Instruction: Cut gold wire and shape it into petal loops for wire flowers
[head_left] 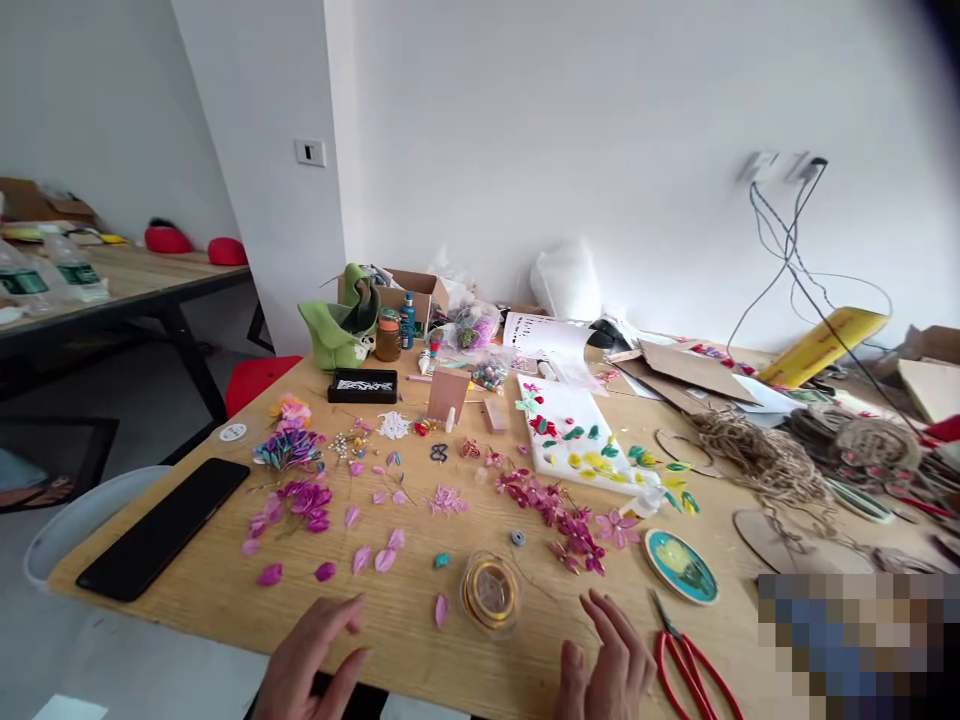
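The left hand (311, 655) and right hand (611, 655), loosely open and empty, are flanking the wire spool (491, 593), nearer the right

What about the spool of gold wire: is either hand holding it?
No, the spool of gold wire lies on the table between the left hand and the right hand, touching neither.

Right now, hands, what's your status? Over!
Left hand, right hand: open, empty. Wire spool: on table, between and beyond them. Nearby: loose petal left, red-handled tool right.
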